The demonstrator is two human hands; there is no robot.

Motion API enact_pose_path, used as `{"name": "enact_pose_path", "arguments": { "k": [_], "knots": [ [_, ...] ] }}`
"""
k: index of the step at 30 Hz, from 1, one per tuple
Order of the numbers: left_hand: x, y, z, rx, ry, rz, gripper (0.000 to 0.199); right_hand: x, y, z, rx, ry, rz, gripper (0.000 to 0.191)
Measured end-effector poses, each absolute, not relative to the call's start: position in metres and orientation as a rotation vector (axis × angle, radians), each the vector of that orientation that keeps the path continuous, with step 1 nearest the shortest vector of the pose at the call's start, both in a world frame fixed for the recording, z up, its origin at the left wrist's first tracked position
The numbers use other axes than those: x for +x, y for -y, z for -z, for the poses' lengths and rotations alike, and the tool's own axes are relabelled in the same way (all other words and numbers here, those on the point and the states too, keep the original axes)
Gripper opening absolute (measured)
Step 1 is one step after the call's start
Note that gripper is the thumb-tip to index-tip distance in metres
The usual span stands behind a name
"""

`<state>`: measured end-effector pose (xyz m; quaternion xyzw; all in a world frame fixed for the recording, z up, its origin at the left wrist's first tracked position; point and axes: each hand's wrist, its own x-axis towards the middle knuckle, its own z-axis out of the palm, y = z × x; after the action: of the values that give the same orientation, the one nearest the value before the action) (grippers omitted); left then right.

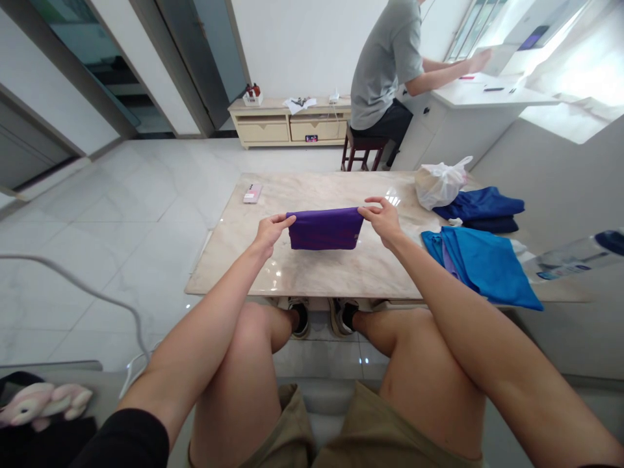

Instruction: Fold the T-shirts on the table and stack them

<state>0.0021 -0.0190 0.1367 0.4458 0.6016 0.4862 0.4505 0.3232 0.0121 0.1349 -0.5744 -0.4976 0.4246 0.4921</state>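
Note:
A folded purple cloth (325, 229) hangs upright over the marble-topped table (234, 273), stretched level between my two hands. Its upper left corner is pinched between the thumb and fingers of my left hand (271, 233). At the upper right corner, my right hand (384, 221) pinches it with the thumb and a finger, while other fingers stick out. I cannot tell whether the cloth's lower edge touches the table. To the right of my right hand lie a bright blue folded cloth (487, 263) and a stack of dark blue cloth (482, 205).
A white plastic bag (442, 184) sits at the table's far right, and a clear bottle (575, 255) is near the right edge. A pink phone (252, 193) lies far left. Beyond, a person in grey (390, 62) sits on a stool at a white counter (487, 94).

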Motion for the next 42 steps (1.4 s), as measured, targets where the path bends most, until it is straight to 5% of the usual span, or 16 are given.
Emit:
{"name": "enact_pose_path", "arguments": {
  "k": [11, 19, 28, 32, 37, 42],
  "knots": [
    [0.007, 0.034, -0.15, 1.227, -1.318, -1.221, 0.053, 0.346, 0.0, -0.153, -1.431, 1.304, -0.985, 0.017],
    [-0.009, 0.021, -0.101, 1.616, -1.947, -0.388, 0.028, 0.346, -0.016, -0.1, -2.056, 1.752, -0.759, 0.012],
    [0.036, 0.03, -0.094, 1.988, -1.531, 0.014, 0.016, 0.355, -0.015, -0.065, -2.082, 2.15, -0.75, 0.031],
    [0.052, 0.038, -0.095, 2.074, -1.416, 0.302, 0.025, 0.35, -0.008, -0.065, -1.987, 2.229, -0.947, 0.032],
    [0.039, 0.034, -0.112, 2.099, -1.647, 0.533, 0.018, 0.346, 0.0, -0.079, -1.964, 2.396, -1.686, 0.017],
    [0.026, 0.027, -0.135, 2.162, -1.918, 0.358, 0.029, 0.342, -0.004, -0.084, -2.054, 2.458, -0.909, 0.018]
  ]
}}
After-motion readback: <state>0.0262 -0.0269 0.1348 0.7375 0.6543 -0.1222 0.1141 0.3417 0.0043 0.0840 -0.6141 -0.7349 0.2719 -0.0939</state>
